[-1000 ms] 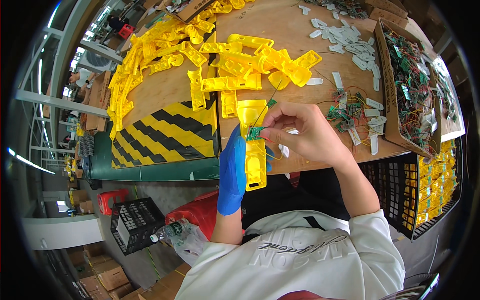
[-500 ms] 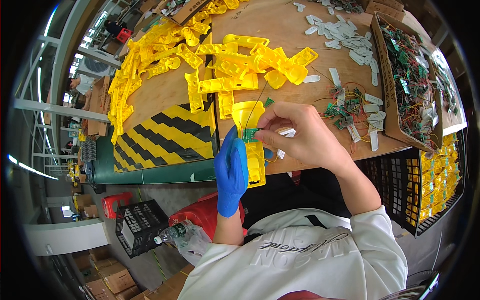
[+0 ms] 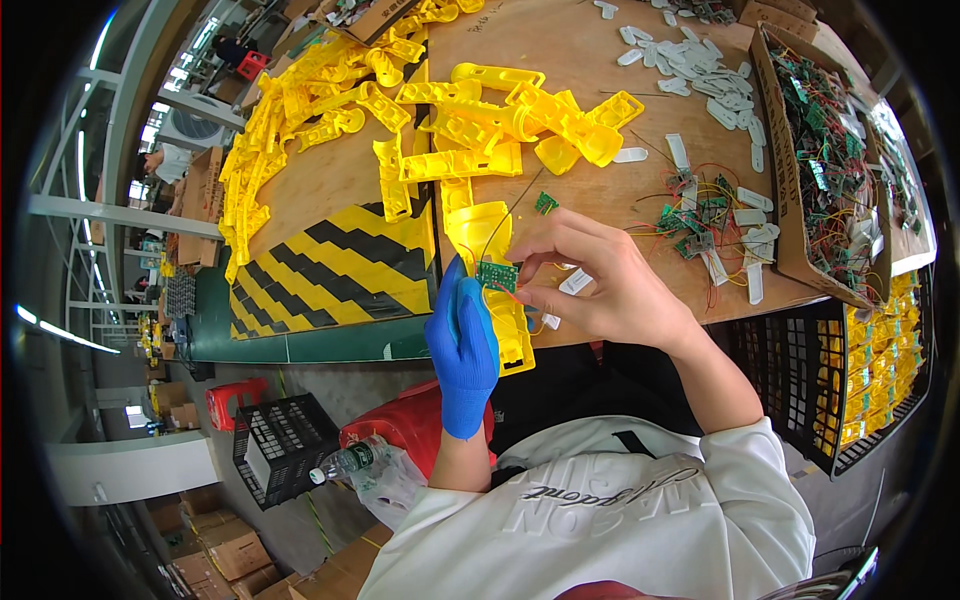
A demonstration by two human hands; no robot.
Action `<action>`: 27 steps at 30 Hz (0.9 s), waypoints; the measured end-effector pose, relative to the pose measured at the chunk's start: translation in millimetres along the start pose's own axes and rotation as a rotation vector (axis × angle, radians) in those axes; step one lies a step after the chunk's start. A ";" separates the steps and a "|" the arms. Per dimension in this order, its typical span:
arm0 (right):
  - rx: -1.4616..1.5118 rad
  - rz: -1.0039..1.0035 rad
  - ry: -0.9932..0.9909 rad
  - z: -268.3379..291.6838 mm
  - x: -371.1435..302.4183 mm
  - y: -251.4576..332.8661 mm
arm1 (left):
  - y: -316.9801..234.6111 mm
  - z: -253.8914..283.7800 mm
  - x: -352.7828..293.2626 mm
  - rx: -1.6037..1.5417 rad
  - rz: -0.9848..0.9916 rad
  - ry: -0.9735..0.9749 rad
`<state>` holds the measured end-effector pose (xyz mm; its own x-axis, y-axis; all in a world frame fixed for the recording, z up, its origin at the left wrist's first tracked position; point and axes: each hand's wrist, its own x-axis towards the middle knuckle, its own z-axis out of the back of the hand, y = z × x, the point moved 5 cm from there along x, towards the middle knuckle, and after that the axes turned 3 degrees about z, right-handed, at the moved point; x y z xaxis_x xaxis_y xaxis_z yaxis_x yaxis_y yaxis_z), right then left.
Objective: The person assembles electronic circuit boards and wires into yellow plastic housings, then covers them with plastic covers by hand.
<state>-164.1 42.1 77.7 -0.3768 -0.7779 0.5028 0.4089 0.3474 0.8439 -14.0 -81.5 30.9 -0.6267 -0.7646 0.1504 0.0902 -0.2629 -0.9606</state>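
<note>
My left hand, in a blue glove, grips a long yellow plastic housing near the table's front edge. The housing has a wide flared far end and a hollow body. A small green circuit board lies tilted over its middle, beside my gloved thumb. At the board's right edge are the bent fingertips of my bare right hand, thumb and forefinger pinching there. A thin dark wire arches up from the board. White plastic pieces show under my right hand, partly hidden.
Yellow housings lie heaped beyond my hands and to the left. On the right are wired circuit boards, white plastic pieces and a cardboard box of boards. A black crate of yellow parts stands below the table's right edge.
The circuit board has tilted and shifted slightly on the housing. My right thumb has dropped lower at its edge, and the housing has turned a little in my left hand.
</note>
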 end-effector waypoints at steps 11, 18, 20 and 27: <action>-0.027 0.008 -0.052 -2.3 -2.2 3.2 | -2.3 -4.6 -2.5 0.052 -0.115 0.053; -0.093 0.085 -0.046 -1.6 -7.9 11.8 | -1.8 -4.2 -7.1 0.076 -0.228 0.106; -0.077 0.064 -0.057 -1.9 -9.3 13.1 | -1.7 -5.6 -6.6 0.056 -0.201 0.127; -0.045 -0.030 -0.075 0.4 -7.3 8.6 | -6.3 -6.4 -4.0 0.105 -0.283 0.127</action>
<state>-158.1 50.9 81.4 -0.4497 -0.7459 0.4913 0.4328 0.2992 0.8504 -17.0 -73.0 34.9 -0.7294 -0.5747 0.3710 -0.0263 -0.5184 -0.8547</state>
